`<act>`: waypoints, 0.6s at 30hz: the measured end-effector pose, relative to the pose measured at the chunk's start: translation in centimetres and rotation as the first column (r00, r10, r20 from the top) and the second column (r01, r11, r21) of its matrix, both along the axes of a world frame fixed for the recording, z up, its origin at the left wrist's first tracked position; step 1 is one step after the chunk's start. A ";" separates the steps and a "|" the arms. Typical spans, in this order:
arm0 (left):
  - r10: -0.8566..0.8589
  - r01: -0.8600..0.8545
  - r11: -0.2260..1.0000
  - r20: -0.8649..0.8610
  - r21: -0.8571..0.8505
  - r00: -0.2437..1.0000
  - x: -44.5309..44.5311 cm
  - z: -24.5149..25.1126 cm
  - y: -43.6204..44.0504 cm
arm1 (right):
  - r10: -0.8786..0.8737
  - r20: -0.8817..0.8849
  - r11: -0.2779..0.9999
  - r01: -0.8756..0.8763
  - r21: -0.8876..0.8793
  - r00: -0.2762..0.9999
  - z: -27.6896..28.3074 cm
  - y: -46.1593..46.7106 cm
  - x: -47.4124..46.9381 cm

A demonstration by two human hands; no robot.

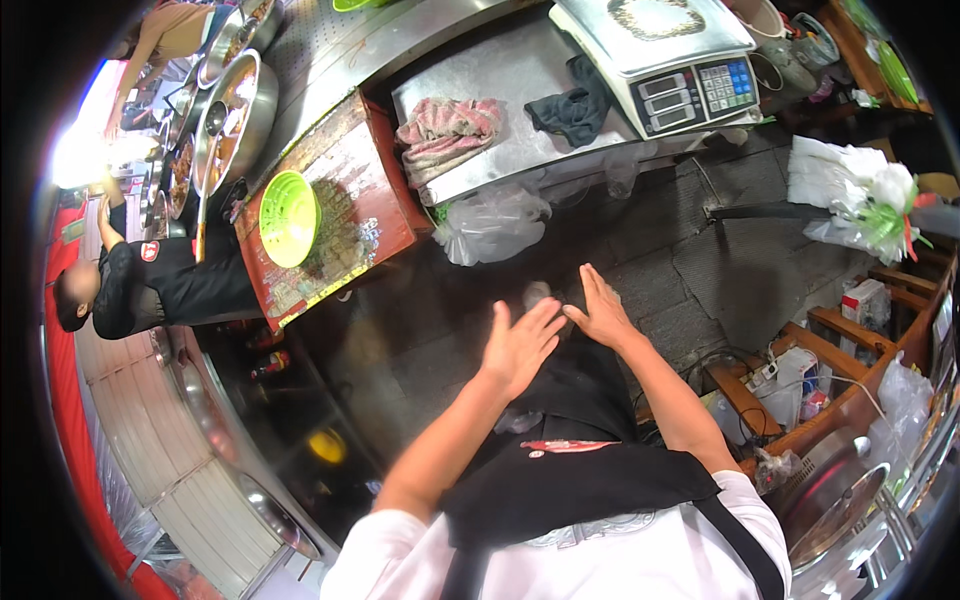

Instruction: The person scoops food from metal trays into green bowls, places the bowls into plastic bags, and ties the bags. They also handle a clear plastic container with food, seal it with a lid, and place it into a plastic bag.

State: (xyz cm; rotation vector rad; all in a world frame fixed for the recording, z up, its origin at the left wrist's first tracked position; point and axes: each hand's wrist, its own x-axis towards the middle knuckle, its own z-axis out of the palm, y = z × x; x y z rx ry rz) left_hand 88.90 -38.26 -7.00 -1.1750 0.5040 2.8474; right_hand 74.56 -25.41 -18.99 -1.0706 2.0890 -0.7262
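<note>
My left hand [523, 345] is raised over the dark floor in front of my black apron [577, 491], empty, its thumb apart from the fingers. Close to its right is my right hand [602, 306], also empty, the palm turned partly inward. The fingertips nearly meet; whether they touch is unclear. Beyond them, clear plastic bags [491, 225] hang at the edge of a steel table [510, 82]. On that table lie a pink and white cloth [450, 135] and a dark cloth [574, 109], beside a digital scale [667, 67] with a keypad.
A green bowl [289, 217] sits on a worn red board [337, 202] at the left. Steel pans [232, 120] of food stand beyond it. A co-worker [172, 285] in black is at the far left. Wooden racks [825, 360] and hanging white bags [847, 187] are on the right.
</note>
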 end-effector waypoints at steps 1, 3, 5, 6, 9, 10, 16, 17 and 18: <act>0.122 -0.126 0.991 0.069 0.043 0.990 1.1 -0.4 -0.5 | -0.057 0.116 0.997 0.050 0.067 0.992 -1.7 -1.3 0.6; 0.263 -0.274 0.961 0.156 0.049 0.952 3.4 -2.4 -2.0 | -0.182 0.259 0.978 0.147 0.150 0.949 -7.3 -4.4 2.4; 0.336 -0.356 0.931 0.185 0.085 0.923 6.0 -4.2 -3.2 | -0.234 0.395 0.954 0.132 0.268 0.888 -12.6 -7.9 4.2; 0.332 -0.353 0.932 0.203 0.077 0.921 7.0 -4.8 -3.8 | -0.281 0.419 0.942 0.164 0.294 0.863 -15.7 -9.7 5.1; 0.361 -0.389 0.919 0.257 0.064 0.896 10.3 -6.1 -6.1 | -0.501 0.580 0.859 0.285 0.426 0.642 -20.3 -16.6 5.5; 0.388 -0.419 0.906 0.276 0.063 0.879 12.0 -6.7 -6.7 | -0.625 0.587 0.779 0.367 0.508 0.514 -18.0 -19.3 5.5; 0.484 -0.531 0.847 0.364 0.034 0.796 15.8 -8.5 -11.4 | -0.793 0.578 0.538 0.666 0.517 0.192 -29.3 -27.3 7.3; 0.465 -0.516 0.854 0.356 0.059 0.811 15.9 -8.9 -11.8 | -0.784 0.588 0.540 0.685 0.489 0.199 -31.8 -27.1 7.3; 0.444 -0.499 0.863 0.346 0.084 0.826 16.0 -9.3 -12.2 | -0.764 0.608 0.563 0.684 0.463 0.217 -34.0 -26.4 7.3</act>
